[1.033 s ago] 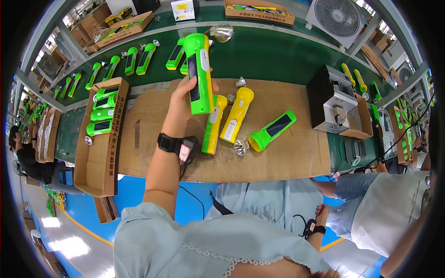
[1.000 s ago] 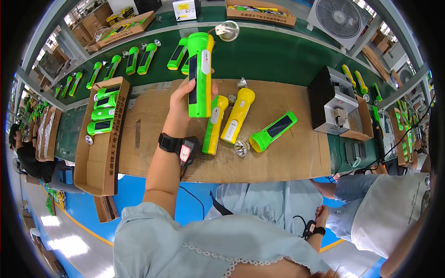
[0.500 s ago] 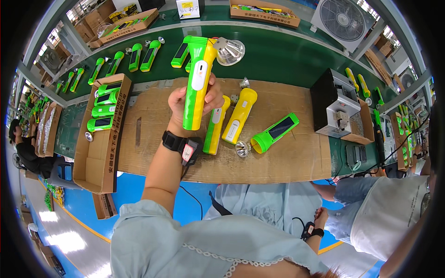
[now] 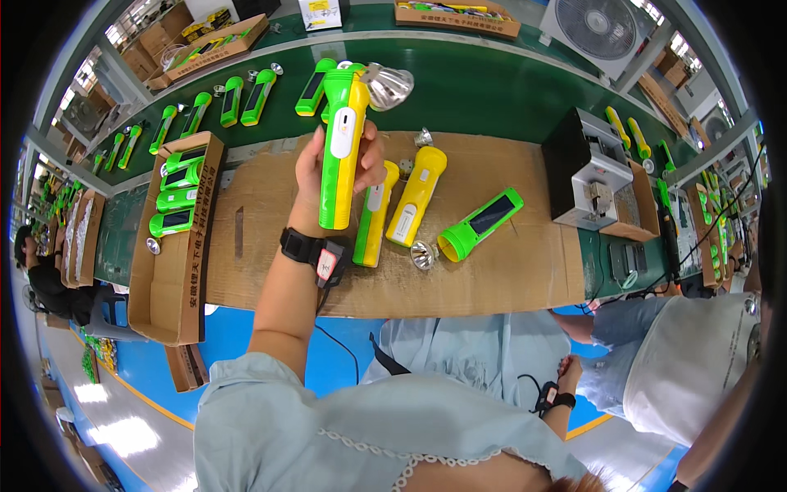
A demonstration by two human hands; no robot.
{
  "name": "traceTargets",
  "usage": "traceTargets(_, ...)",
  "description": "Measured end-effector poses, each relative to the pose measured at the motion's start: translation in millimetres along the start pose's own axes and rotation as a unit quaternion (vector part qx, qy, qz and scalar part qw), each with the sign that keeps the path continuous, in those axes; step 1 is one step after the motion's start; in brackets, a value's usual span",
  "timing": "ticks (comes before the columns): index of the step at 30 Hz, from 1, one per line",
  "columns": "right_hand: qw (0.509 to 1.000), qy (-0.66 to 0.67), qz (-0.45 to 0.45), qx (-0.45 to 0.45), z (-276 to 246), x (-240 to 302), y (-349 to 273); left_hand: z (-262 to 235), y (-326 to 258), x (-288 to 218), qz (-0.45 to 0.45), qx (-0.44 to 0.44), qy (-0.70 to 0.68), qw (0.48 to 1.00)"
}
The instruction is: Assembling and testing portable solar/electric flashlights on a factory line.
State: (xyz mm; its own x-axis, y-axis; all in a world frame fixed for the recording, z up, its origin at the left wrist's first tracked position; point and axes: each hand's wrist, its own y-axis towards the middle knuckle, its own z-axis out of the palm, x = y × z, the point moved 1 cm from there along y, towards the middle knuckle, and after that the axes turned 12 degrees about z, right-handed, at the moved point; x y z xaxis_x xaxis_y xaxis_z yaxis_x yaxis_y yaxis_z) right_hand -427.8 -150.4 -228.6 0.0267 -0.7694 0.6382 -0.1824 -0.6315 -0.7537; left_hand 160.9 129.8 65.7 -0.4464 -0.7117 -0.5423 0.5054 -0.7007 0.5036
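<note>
Raised above the bench, my left hand (image 4: 308, 184) is closed around a green-and-yellow flashlight (image 4: 342, 152), holding it nearly upright. Its white switch panel is turned toward me, and a shiny reflector (image 4: 388, 86) juts out from its top right side. On the cardboard beneath lie a yellow-and-green flashlight (image 4: 373, 221), a yellow flashlight (image 4: 416, 197) and a green flashlight (image 4: 484, 223) with a dark solar panel. A reflector (image 4: 422, 255) rests between the last two. Low at the right, beside my lap, is my right hand (image 4: 567, 375), away from the bench; its fingers are too small to read.
An open carton (image 4: 168, 299) with several green flashlights stands at the left. A black-and-silver machine (image 4: 589, 176) is on the right of the bench. More flashlights (image 4: 231, 100) line the green bench top behind. A person in a pale shirt (image 4: 680, 361) is close at my right.
The whole view has shifted slightly, with bench things now a little farther left. The held flashlight stays raised in my left hand; its reflector has turned and sits closer to the top.
</note>
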Motion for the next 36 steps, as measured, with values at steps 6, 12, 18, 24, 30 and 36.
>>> traceTargets(6, 1.000, -0.001, 0.001, 0.025, 9, 3, -2, -57, 4, -11, -0.137, -0.220, 0.444, 0.858)
traceTargets(12, 1.000, 0.018, -0.001, 0.016, 13, 8, -9, -130, -6, -22, -0.124, -0.150, 0.795, 0.575)
traceTargets(18, 0.998, -0.036, -0.023, 0.052, 29, 16, -38, -69, 1, -22, -0.362, -0.043, 0.742, 0.562)
traceTargets(24, 0.833, -0.301, -0.211, 0.413, 134, 79, -213, -60, -10, -12, -0.268, 0.006, 0.818, 0.509)
traceTargets(30, 0.596, -0.392, -0.638, 0.290, 242, 132, -296, 4, -12, 45, -0.062, 0.119, 0.871, 0.473)
traceTargets(36, 0.381, -0.370, -0.837, 0.132, 340, 134, -265, 14, -22, 91, -0.063, 0.175, 0.911, 0.368)
